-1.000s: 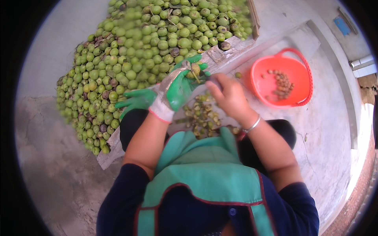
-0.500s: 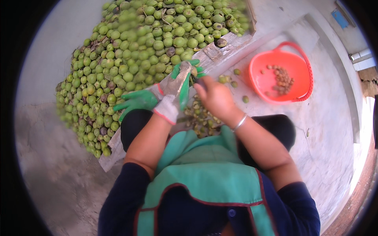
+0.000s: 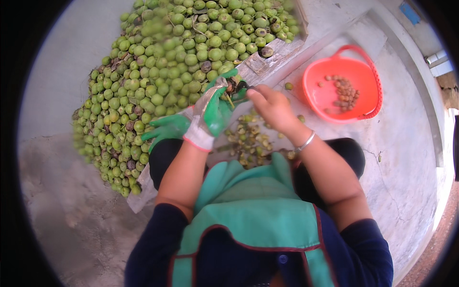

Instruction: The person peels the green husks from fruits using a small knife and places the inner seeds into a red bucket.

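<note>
My left hand (image 3: 210, 110), in a green-and-white coated work glove, is closed round a walnut (image 3: 231, 86) whose brown shell shows among scraps of husk. Bare and with a silver bangle at the wrist, my right hand (image 3: 276, 109) grips a small dark knife (image 3: 243, 86). The knife's end meets the walnut at the left fingertips; the blade is partly hidden. Below both hands, cut green husk pieces (image 3: 251, 138) lie scattered on the floor. A second green glove (image 3: 168, 126) rests by my left knee, beside the left wrist.
A large heap of green-husked walnuts (image 3: 158, 71) spreads ahead and to the left, bordered by a worn wooden board (image 3: 282, 52). To the right stands a red plastic basket (image 3: 320, 103) with its handle up, holding several brown nuts (image 3: 346, 93). A raised concrete ledge curves beyond it.
Both hands have shifted slightly; the right hand has moved a little right and down. The brown shell and the dark knife end now show more clearly between them.
</note>
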`<move>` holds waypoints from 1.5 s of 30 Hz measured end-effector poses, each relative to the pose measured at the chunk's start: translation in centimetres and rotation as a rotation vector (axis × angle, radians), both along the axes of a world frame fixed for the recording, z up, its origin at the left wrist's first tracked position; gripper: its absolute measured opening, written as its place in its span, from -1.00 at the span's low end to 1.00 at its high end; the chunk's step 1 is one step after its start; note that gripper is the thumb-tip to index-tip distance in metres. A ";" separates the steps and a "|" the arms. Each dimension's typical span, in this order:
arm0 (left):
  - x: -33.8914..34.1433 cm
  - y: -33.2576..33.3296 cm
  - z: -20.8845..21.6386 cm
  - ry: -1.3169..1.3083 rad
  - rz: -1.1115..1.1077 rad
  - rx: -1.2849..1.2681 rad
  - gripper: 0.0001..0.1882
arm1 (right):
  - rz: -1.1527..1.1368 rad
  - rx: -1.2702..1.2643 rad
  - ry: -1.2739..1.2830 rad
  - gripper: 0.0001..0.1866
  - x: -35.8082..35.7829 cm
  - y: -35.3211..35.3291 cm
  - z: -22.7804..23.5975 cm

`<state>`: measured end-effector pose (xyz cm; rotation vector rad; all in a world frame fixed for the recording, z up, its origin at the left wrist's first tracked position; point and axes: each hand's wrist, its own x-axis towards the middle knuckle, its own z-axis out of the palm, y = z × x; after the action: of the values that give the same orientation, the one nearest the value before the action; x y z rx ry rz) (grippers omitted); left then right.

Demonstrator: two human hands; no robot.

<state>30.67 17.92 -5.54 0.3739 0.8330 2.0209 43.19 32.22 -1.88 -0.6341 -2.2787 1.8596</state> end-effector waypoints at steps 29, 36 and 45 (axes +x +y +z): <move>2.6 1.9 0.1 0.705 0.077 -0.218 -0.49 | -0.218 -0.653 0.082 -0.71 0.3 0.6 -0.9; 1.8 1.3 1.0 0.080 -0.017 -0.329 -0.69 | -0.153 0.302 0.040 -0.71 -0.2 1.7 -1.5; -1.4 0.0 -3.5 1.165 -0.100 -0.899 -0.45 | -0.199 0.332 0.122 -0.76 0.6 4.2 -3.4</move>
<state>29.25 17.93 -9.01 1.0278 2.2140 0.9948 43.76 36.46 -5.31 -0.6480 -2.2760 1.3527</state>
